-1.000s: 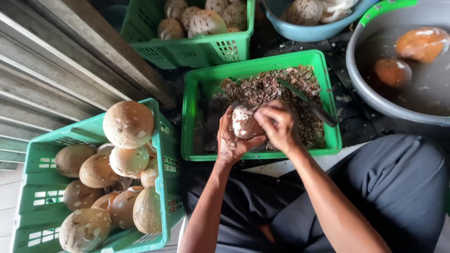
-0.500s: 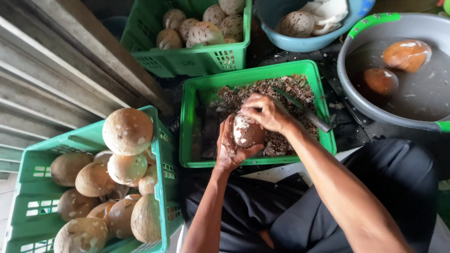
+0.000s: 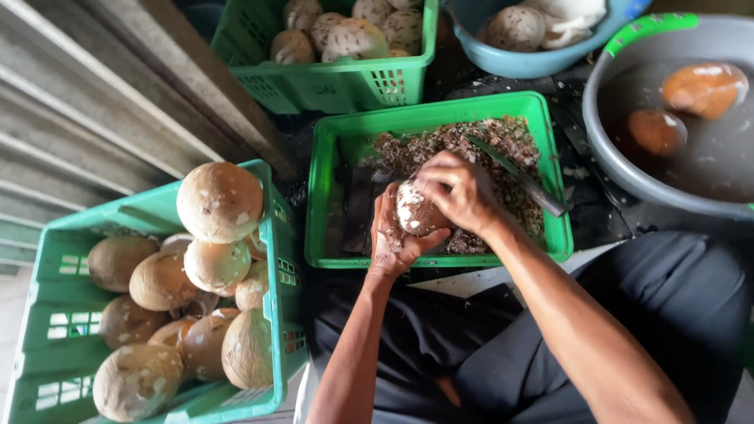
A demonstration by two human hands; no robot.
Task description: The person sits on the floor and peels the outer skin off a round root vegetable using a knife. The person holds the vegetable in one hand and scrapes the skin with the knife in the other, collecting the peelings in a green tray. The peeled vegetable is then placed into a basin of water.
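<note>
Both hands, left hand [image 3: 390, 235] and right hand [image 3: 459, 192], have fingers closed around a brown, partly peeled round coconut [image 3: 418, 213] above the green plastic crate of brown husk shavings [image 3: 440, 106], where a long knife [image 3: 514, 174] lies.

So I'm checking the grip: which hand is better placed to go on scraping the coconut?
Probably the right hand: it lies on top of the coconut over the shavings tray, free to work, while the left hand cups it from below.
</note>
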